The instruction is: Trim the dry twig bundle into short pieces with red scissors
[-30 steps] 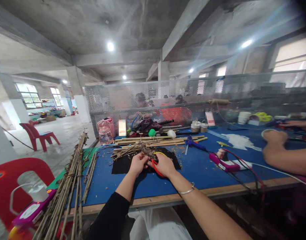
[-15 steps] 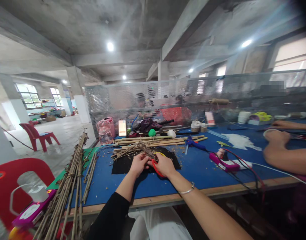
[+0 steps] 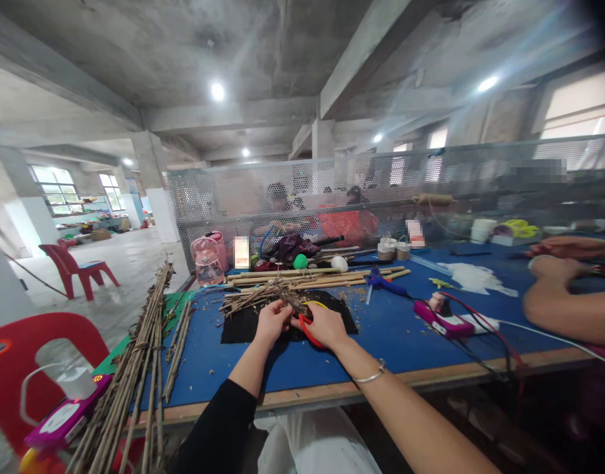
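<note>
My right hand [image 3: 326, 324] is closed around scissors with red and yellow handles [image 3: 310, 336]. Their dark blades [image 3: 296, 304] point away from me, toward the left hand. My left hand [image 3: 272, 324] is pinched just left of the blades, its fingertips close to the right hand's; what lies between them is too small to make out. Both hands are above a black cloth [image 3: 233, 330] strewn with bits of plant. Just beyond the left hand, a heap of thin dry twigs [image 3: 247, 297] covers the cloth's far left part.
Long dry stalks [image 3: 134, 355] lean over the blue table's [image 3: 208, 375] left edge. Bamboo-like sticks [image 3: 332, 281] lie behind the cloth. A blue glue gun [image 3: 388, 284] and purple power strip [image 3: 443, 321] are on the right. A co-worker's arm [image 3: 559, 296] rests at far right.
My hands stay in nearly the same place, with a slight shift of the left fingers and scissor blades. At far right, the co-worker's hands have moved a little.
</note>
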`<state>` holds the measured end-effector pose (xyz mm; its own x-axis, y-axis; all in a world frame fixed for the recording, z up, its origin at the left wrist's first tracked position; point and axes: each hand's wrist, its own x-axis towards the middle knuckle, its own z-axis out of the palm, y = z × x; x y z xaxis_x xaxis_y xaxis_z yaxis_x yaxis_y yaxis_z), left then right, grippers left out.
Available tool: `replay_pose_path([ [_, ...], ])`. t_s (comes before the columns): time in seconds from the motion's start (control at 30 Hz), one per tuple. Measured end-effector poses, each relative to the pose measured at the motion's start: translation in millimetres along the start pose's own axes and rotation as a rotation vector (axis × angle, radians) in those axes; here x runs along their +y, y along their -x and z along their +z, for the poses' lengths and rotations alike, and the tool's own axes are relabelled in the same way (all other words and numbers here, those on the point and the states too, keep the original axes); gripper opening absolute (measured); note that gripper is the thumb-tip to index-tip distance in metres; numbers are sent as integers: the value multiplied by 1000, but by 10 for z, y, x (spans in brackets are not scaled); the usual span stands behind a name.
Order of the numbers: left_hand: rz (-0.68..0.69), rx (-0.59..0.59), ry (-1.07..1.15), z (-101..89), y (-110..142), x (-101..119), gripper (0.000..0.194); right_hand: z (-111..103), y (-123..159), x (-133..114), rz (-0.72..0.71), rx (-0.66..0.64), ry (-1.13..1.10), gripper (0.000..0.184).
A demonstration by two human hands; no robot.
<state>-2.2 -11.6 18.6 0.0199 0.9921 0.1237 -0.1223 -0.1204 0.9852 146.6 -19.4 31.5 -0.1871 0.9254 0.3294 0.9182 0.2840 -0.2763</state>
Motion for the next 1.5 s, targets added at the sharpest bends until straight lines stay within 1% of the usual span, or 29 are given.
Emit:
replay_pose_path([
  [0.13,30,6,-50,-2,1,-5,35,2,1,-6,-27,48,-2,51],
  [0.27,31,9,-56,5,-9,-27,35,3,-1,-4,7,14,-19,47],
  [0.37,-11,-9,-15,15,-14,-41,35,11,-3,5,18,6,-20,46],
  [0.53,-26,-7,-7,16,-16,-48,31,12,-3,5,29,-3,6,49],
  [0.77,-22,-12,-33,10,-1,-29,33,-22,-4,-11,57,-51,8,52],
  [0.97,-42,-10,5,13,4,-14,35,-20,8,-10,46,-24,11,57],
  [1.1,-34,-49,26,12,5,-13,35,-11,17,-2,10,-1,-18,58],
  [1.17,-38,-64,14,12,6,-16,34,1,13,6,-20,19,-30,57],
  [1.3,-53,-56,-5,16,13,-14,34,24,0,15,-59,53,-28,52],
  [1.37,-63,-59,-2,18,16,-10,34,25,-1,12,-54,43,-32,52],
  [1.5,-67,-59,24,11,10,-15,36,0,11,-7,5,-8,-48,56],
])
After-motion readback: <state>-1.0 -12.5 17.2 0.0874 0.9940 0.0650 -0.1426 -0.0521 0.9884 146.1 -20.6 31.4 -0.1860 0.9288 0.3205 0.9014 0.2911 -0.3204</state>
